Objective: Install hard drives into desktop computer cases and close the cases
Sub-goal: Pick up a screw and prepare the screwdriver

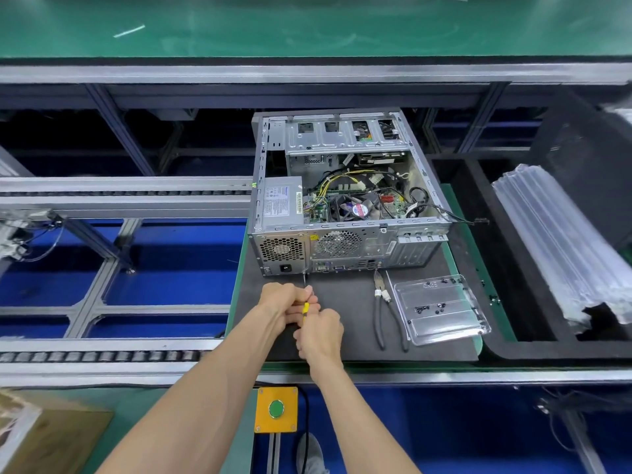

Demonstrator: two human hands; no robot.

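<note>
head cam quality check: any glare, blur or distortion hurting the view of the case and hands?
Head view: strong wide-angle bowing of the rails toward the edges; glare streaks on the green belt up top; right edge smeared around the plastic stack; the case, left hand, right hand and screwdriver read fairly sharp, evenly lit.

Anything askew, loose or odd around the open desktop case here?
One black cable trails out over the open grey metal computer case's right wall, its connector lying outside. A few small black screws sit loose right of the clear plastic tray. Otherwise nothing stands out.
</note>
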